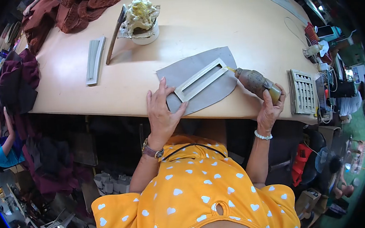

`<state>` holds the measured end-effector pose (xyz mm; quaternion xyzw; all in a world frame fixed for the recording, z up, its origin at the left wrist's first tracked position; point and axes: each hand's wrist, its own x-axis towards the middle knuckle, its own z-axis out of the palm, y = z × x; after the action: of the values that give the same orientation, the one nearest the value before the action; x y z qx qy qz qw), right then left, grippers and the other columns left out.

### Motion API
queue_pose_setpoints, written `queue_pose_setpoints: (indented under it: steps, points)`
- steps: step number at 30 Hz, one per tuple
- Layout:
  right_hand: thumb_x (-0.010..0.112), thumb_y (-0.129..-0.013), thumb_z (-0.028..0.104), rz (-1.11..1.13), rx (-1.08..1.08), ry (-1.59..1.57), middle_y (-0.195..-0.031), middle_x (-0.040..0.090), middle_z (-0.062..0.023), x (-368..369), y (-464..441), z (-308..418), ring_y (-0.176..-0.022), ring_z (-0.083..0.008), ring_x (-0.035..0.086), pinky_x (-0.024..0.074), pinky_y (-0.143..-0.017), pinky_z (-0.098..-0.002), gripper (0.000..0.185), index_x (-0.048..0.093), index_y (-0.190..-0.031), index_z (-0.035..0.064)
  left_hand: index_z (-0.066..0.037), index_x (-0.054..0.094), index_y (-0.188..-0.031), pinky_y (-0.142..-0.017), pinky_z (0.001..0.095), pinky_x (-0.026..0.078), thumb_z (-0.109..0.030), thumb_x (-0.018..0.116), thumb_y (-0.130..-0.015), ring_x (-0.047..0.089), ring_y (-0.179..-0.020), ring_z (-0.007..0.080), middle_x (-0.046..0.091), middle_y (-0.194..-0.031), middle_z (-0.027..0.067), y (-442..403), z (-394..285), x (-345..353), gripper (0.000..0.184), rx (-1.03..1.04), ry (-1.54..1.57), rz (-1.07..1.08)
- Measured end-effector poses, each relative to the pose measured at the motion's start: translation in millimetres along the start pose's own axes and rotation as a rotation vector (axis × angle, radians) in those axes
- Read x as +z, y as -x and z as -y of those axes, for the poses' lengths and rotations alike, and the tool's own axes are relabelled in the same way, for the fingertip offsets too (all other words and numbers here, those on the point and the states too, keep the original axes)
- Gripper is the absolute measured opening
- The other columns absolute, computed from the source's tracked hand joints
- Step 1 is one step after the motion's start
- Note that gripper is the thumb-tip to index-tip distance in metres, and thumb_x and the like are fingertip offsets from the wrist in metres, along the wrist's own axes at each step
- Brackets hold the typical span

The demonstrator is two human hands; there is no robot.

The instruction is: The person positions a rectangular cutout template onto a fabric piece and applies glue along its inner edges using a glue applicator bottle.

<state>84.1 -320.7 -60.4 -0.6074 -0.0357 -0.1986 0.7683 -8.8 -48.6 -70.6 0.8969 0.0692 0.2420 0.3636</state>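
Observation:
A grey leather-like panel point(206, 96) lies flat near the table's front edge. On it rests a pale rectangular frame point(203, 83) with a long slot through its middle. My left hand point(163, 111) has its fingers spread, with fingertips touching the frame's left end and the panel. My right hand point(273, 105) is closed around the base of a stained glue bottle point(254, 83). The bottle is tilted, and its thin yellowish nozzle meets the frame's upper right corner. I cannot make out whether glue is flowing.
On the table point(125, 88) stand a white tub point(146, 37) topped with crusted glue, a leaning stick point(115, 36) and pale strips point(95, 61). Slotted panels point(303, 90) are stacked at right. Dark red cloth point(74, 13) lies far left. A person point(7, 145) is at the left.

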Motion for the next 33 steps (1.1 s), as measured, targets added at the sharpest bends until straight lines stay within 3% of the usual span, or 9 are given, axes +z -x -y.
queue_pose_setpoints:
  steps: [10, 16, 19, 25, 28, 31, 33]
  points:
    - [0.069, -0.075, -0.004, 0.045, -0.044, 0.080, -0.101, 0.056, -0.0043, 0, -2, -5, -0.094, -0.0128, 0.054, 0.0442, -0.085, -0.0253, 0.040, 0.052, -0.110, 0.0043, -0.003, 0.031, -0.136, -0.101, 0.0489, 0.025, -0.015, 0.076, -0.067, 0.054, -0.105, 0.0266, 0.061, -0.103, 0.0071, 0, 0, 0, 0.083, 0.007, 0.019, 0.004]
    - [0.070, -0.072, -0.005, 0.093, 0.011, 0.113, -0.103, 0.057, -0.0051, 7, 17, -1, -0.094, -0.0131, 0.055, 0.0444, -0.085, -0.0255, 0.043, 0.052, -0.110, 0.0042, -0.004, 0.030, -0.137, -0.100, 0.0512, 0.028, -0.019, 0.075, -0.068, 0.054, -0.100, 0.0250, 0.061, -0.103, 0.0056, 0, 1, 0, 0.083, 0.027, 0.007, 0.000]
    - [0.070, -0.072, -0.005, 0.146, 0.043, 0.093, -0.105, 0.058, -0.0062, 15, 36, 3, -0.095, -0.0137, 0.055, 0.0446, -0.086, -0.0261, 0.044, 0.051, -0.110, 0.0042, -0.002, 0.034, -0.134, -0.103, 0.0486, 0.023, -0.015, 0.070, -0.074, 0.054, -0.106, 0.0255, 0.061, -0.104, 0.0078, 0, 0, -1, 0.071, -0.013, 0.064, 0.016]
    - [0.072, -0.068, -0.008, 0.252, 0.078, 0.071, -0.105, 0.058, -0.0082, 38, 72, 10, -0.098, -0.0154, 0.055, 0.0449, -0.087, -0.0279, 0.049, 0.050, -0.110, 0.0042, -0.002, 0.032, -0.137, -0.103, 0.0530, 0.020, -0.021, 0.047, -0.090, 0.053, -0.108, 0.0276, 0.061, -0.107, 0.0088, 1, 2, -4, 0.052, -0.050, 0.112, 0.058]
    - [0.071, -0.068, -0.008, 0.296, 0.122, 0.000, -0.104, 0.058, -0.0085, 49, 84, 11, -0.097, -0.0152, 0.056, 0.0450, -0.086, -0.0269, 0.047, 0.050, -0.109, 0.0041, -0.003, 0.031, -0.137, -0.103, 0.0528, 0.019, -0.023, 0.042, -0.092, 0.052, -0.108, 0.0285, 0.061, -0.107, 0.0093, 2, 3, -4, 0.050, -0.031, 0.123, 0.047]
    - [0.069, -0.071, -0.004, 0.223, 0.306, -0.044, -0.102, 0.058, -0.0085, 49, 81, 19, -0.097, -0.0143, 0.056, 0.0454, -0.084, -0.0261, 0.043, 0.050, -0.108, 0.0033, -0.003, 0.031, -0.137, -0.104, 0.0528, 0.019, -0.022, 0.040, -0.093, 0.052, -0.109, 0.0290, 0.061, -0.106, 0.0096, 2, 5, -4, 0.049, -0.025, 0.136, 0.042]
    - [0.063, -0.078, 0.010, 0.100, 0.432, -0.392, -0.106, 0.059, -0.0102, 43, 67, 15, -0.098, -0.0187, 0.058, 0.0474, -0.084, -0.0297, 0.036, 0.051, -0.111, 0.0019, -0.003, 0.031, -0.137, -0.104, 0.0528, 0.019, -0.023, 0.041, -0.093, 0.053, -0.108, 0.0292, 0.061, -0.105, 0.0096, 2, 6, -4, 0.049, -0.020, 0.140, 0.034]
